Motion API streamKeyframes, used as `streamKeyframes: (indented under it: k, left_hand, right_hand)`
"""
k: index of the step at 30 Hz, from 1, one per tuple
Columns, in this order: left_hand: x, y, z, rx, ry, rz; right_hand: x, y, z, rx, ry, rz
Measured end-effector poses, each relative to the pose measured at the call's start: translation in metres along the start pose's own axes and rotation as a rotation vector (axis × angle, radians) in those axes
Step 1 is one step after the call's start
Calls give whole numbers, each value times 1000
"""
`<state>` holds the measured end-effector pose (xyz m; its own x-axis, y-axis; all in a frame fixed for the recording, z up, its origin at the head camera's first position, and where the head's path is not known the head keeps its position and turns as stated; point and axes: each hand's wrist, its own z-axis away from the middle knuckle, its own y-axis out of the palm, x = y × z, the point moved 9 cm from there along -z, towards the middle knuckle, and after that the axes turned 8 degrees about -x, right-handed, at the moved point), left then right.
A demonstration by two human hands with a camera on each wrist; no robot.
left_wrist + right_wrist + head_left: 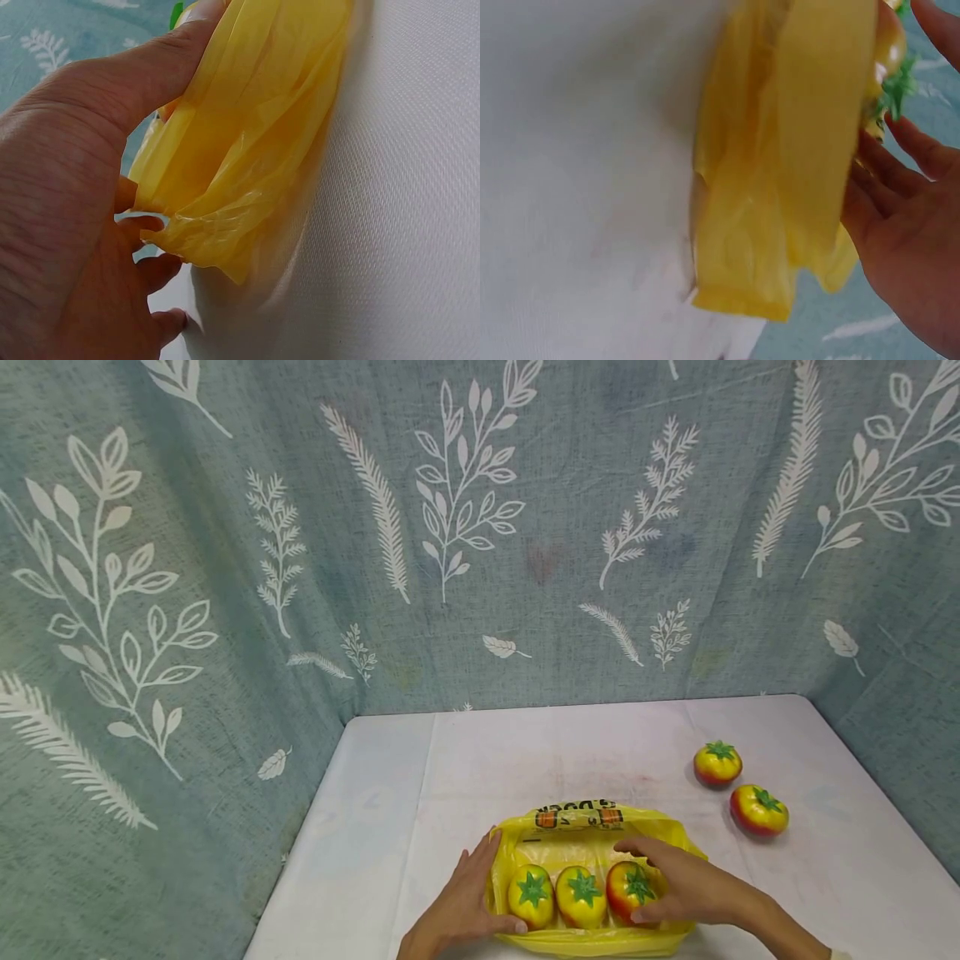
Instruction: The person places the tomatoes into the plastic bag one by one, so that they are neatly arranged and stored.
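Partly hidden by the right hand (686,885), one fruit (623,887) sits in the bag (592,942) beside two others (532,897); that hand's thumb and fingers stand apart. The left hand (468,897) lies along the bag's left end, thumb over the rim; whether it pinches the plastic I cannot tell. The print (579,817) is upside down, cut short by the fold. Two loose fruits (760,811) rest on the table (525,756).

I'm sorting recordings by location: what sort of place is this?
Probably a makeshift recording booth, judging by blue-green fabric curtains with white leaf prints behind and beside a white rectangular table bearing a thin yellow plastic bag of round red-and-yellow tomato-like items.
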<state>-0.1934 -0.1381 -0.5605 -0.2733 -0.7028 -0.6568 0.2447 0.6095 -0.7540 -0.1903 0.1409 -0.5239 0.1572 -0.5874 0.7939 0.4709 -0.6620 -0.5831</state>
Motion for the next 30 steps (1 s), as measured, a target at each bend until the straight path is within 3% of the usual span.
streamKeyframes:
  k: [20,24,30]
  left_hand:
    - [1,0,0,-6,1,3]
    - [1,0,0,-5,13,7]
    - [1,-1,0,-10,25,6]
  right_hand:
    - [-3,-68,30,-259,-75,-38]
    - [-13,-84,38,-350,-47,-6]
    - [-40,-113,49,-506,89,56]
